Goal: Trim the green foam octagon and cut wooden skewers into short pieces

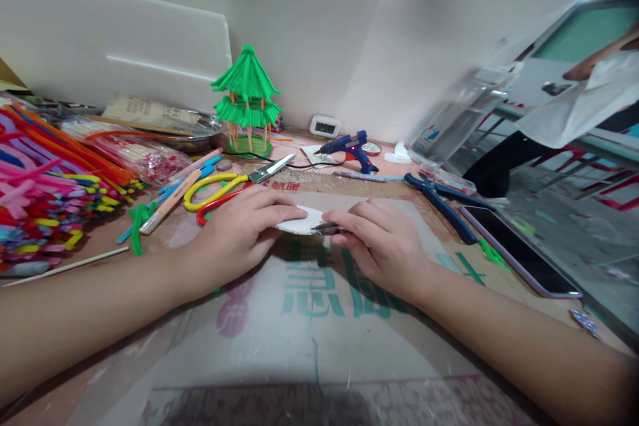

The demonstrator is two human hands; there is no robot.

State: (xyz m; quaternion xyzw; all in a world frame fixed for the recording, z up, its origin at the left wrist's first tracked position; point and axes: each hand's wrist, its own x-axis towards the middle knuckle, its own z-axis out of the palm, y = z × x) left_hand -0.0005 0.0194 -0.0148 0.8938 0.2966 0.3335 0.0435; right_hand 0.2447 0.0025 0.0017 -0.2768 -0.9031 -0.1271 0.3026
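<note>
- Left hand [252, 219] is clamped on the left side of a white disc [308, 216], thumb on top, fingers tucked under, probably so it doesn't wobble.
- Right hand [382, 239] pinches a thin dark pointed tool [329, 229] close to its tip, I'd guess for control. Can't tell exactly what tool.
- The disc's held between the two hands, mid-scene, over a printed sheet [234, 353]; hands are near each other but apart.
- Scissors [272, 168] left, pliers [449, 210] right: handy reach, I reckon.
- Glue gun [347, 145] is far back, red light on, maybe parked there because it's hot.
</note>
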